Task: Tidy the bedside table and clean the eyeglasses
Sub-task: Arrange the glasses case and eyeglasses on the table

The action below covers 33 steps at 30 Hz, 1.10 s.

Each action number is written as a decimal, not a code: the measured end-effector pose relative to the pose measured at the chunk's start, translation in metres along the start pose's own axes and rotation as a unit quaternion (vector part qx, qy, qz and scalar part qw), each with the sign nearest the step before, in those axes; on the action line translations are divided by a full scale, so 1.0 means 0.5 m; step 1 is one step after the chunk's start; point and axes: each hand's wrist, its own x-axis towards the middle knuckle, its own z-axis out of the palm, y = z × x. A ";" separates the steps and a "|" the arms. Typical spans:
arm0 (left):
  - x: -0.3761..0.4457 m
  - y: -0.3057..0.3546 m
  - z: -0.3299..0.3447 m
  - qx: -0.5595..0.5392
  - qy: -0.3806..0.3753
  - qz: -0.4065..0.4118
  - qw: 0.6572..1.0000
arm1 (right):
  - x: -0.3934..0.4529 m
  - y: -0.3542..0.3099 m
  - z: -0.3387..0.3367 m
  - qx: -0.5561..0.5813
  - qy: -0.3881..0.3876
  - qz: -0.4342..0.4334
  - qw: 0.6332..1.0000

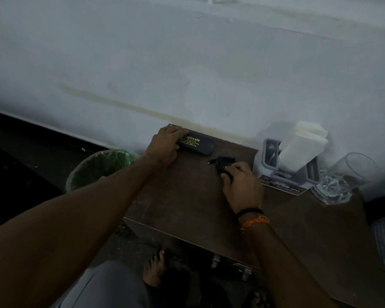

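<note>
Fingers (178, 132) of the left hand (165, 144) curl over the left end of a black eyeglasses case (197, 145), gripping it where it lies at the back of the brown bench (187, 203), close to the wall (187, 63). The right hand (240, 185) is curled round a bundled black cable (223, 163), whose plug tip pokes out to the left; the bundle sits just in front of the case's right end, near the middle of the bench.

The case looks like a hard, smooth shell with gold lettering on its lid: probably light, stiff and a little slippery, so a hold across its short width, thumb at the front and fingers at the back, seems safest. Its long axis runs left to right, roughly along the wall, with the right end tipped slightly toward the person. Whether the glasses are inside cannot be seen. The cable should be soft and floppy, best held by the whole bundle so it does not uncoil.

To the right stand a grey organiser (273, 161) holding white tissues (298, 147), a printed card (282, 185) under it, and a clear drinking glass (340, 181), which is fragile. A bin (91, 170) with a green liner stands on the floor beside the bench on the left.
</note>
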 end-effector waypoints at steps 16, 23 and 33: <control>-0.032 0.023 0.020 -0.014 0.054 0.019 0.998 | 0.040 -0.004 0.022 0.016 0.049 0.010 0.999; -0.038 0.033 0.029 -0.011 0.043 0.008 0.999 | 0.045 -0.001 0.026 0.022 0.066 0.023 0.997; -0.032 0.021 0.033 0.000 0.057 0.003 0.998 | 0.045 0.004 0.021 0.012 0.057 0.036 0.998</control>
